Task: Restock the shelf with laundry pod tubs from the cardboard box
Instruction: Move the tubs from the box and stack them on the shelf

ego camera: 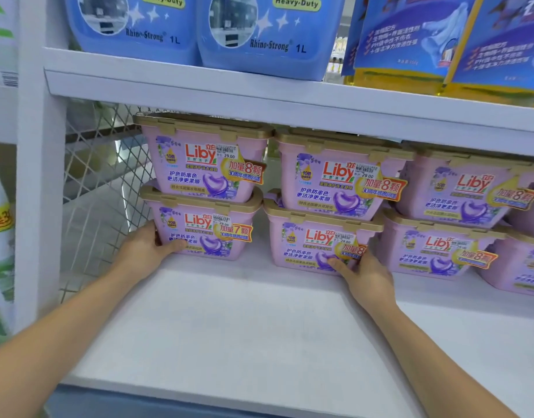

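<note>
Pink laundry pod tubs with gold lids stand two high at the back of a white shelf (pixel 229 321). My left hand (pixel 148 248) grips the lower left corner of the bottom left tub (pixel 211 233), thumb across its front. My right hand (pixel 365 276) holds the lower right corner of the bottom middle tub (pixel 308 245), thumb lying on its front. Each of these carries a second tub: the upper left one (pixel 205 164) and the upper middle one (pixel 338 182). Further stacked tubs (pixel 458 218) stand to the right. The cardboard box is out of view.
A white upright post (pixel 39 191) and a wire mesh side panel (pixel 106 176) bound the shelf on the left. The shelf board above (pixel 259 95) carries blue 1L detergent jugs (pixel 268 31) and blue and yellow refill pouches (pixel 410 40). Bare shelf lies in front of the tubs.
</note>
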A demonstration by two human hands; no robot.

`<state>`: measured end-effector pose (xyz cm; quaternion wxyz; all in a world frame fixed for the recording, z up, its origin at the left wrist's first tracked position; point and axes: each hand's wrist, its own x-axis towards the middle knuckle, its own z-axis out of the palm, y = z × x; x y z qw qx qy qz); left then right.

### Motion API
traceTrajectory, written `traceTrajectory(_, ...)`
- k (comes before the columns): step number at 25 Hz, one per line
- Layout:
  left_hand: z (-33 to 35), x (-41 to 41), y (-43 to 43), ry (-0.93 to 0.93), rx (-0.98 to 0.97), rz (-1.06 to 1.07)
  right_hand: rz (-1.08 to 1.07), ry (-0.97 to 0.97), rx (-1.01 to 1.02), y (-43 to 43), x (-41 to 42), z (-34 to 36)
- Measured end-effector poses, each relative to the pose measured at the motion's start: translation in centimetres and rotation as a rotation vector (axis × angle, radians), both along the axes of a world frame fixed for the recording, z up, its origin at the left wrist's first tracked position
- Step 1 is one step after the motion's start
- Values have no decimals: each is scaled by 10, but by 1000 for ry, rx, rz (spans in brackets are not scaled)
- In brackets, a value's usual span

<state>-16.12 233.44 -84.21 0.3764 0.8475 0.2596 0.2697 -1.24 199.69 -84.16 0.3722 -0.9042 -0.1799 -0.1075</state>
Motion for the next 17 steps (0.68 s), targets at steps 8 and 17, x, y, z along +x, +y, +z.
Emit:
traceTrajectory(8, 3, 19, -8, 77, 108, 45, -24, 52, -55, 2, 19, 5)
traceTrajectory(17, 1, 24, -4, 153, 151, 82, -2, 195, -37, 3, 32, 6)
